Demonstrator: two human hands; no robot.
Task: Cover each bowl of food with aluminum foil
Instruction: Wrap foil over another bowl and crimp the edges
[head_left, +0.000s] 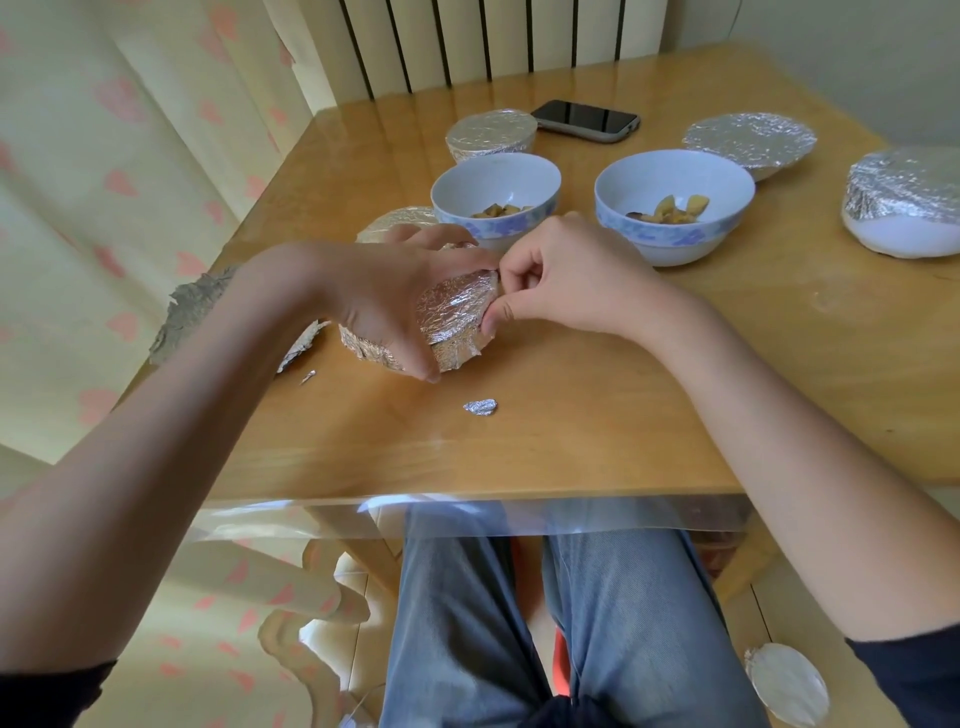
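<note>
Standing under everything is the wooden table (571, 426), and near its left front part sits the foil-wrapped bowl (457, 317). The left hand (384, 296) curls over this bowl and grips it, while the right hand (561, 275) pinches the foil at the bowl's right rim. Behind them two open bowls (496, 182) (675, 182) show food inside. Three covered bowls (491, 132) (750, 140) (906, 192) stand farther back, beside a phone (584, 120). A small foil scrap (480, 407) lies in front.
</note>
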